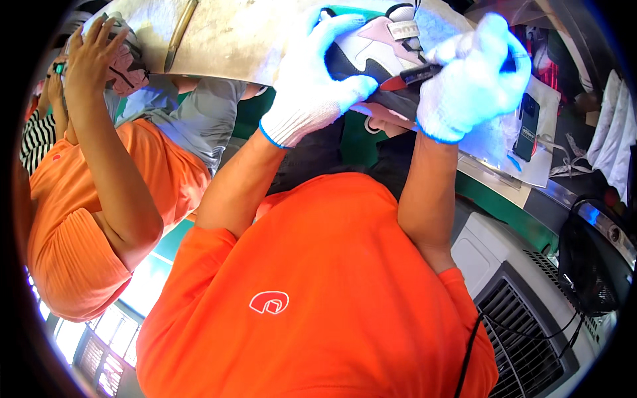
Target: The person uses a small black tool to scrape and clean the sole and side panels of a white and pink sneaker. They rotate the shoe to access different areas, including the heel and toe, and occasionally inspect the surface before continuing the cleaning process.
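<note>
We see the left hand (317, 79), in a white knit glove, with its fingers curled around the side of a white, pink and black sneaker (375, 50), the thumb just under its sole. The gloved right hand (472, 78) is closed on a red-and-black pen-like tool (413, 77), whose red tip touches the sneaker just beside the left thumb. Beyond the right fingers, a dark phone (527, 126) lies on a white sheet (545, 99). No container shows near either hand.
</note>
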### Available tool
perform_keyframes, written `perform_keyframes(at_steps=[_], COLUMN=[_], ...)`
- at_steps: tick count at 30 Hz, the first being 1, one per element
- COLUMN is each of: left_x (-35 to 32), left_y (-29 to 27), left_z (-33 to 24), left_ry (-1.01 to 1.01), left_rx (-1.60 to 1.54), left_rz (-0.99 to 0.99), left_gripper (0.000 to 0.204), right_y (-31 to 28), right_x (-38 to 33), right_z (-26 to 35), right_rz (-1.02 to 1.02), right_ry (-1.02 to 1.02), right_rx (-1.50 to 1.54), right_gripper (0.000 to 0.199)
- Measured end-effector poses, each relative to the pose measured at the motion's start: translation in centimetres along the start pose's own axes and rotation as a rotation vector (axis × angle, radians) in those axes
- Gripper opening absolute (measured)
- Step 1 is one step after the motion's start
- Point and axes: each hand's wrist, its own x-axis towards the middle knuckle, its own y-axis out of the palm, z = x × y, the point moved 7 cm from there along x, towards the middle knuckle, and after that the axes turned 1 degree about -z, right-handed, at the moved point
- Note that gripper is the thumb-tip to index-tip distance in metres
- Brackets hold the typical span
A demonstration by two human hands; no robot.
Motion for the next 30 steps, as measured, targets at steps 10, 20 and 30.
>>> perform_keyframes(at_steps=[10,20,30], left_x=[1.3,1.0,1.3], left_y=[0.4,0.3,0.2], left_z=[3.1,2.9,2.8], left_ry=[0.085,0.038,0.153], left_rx=[-0.096,-0.111,-0.011], left_rz=[-0.015,-0.011,-0.078], left_gripper=[0.07,0.066,0.058], right_y=[-1.2,0.1,1.5], right_x=[3.5,2.9,2.1], right_z=[-3.9,-2.9,-1.2], right_rz=[-0.046,0.026,-0.063], right_ry=[0.354,0.285,0.078], right_rx=[0.227,0.168,-0.034], right_gripper=[0.026,0.025,0.027])
